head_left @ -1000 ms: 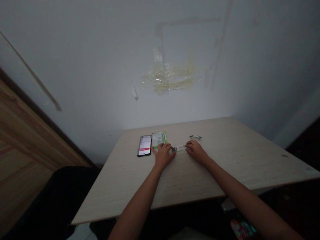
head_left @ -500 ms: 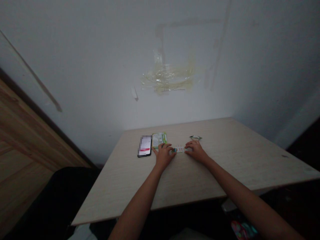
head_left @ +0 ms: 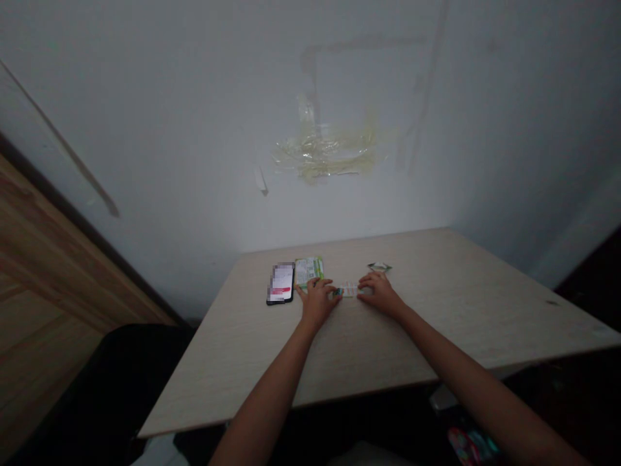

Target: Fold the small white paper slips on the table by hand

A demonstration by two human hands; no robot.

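Note:
A small flat printed piece [head_left: 348,290], pale with coloured marks like a strip or packet, lies on the table between my hands; its exact kind is too small to tell. My left hand [head_left: 319,301] has its fingers curled on the piece's left end. At the right end, the fingertips of my right hand [head_left: 381,294] close on it. Just beyond my left hand lies a green and white printed packet [head_left: 309,269], its near edge partly covered by my fingers. A phone [head_left: 281,283] with a lit screen rests left of that packet.
A small folded scrap [head_left: 380,266] sits just past my right hand. The pale wooden table [head_left: 369,349] meets a wall [head_left: 194,129] at the back, where old clear tape [head_left: 334,152] sticks. Wooden boards [head_left: 43,259] stand at the left.
Almost nothing differs. My right fingertips have shifted very slightly left along the small printed piece, while my left hand stays in place.

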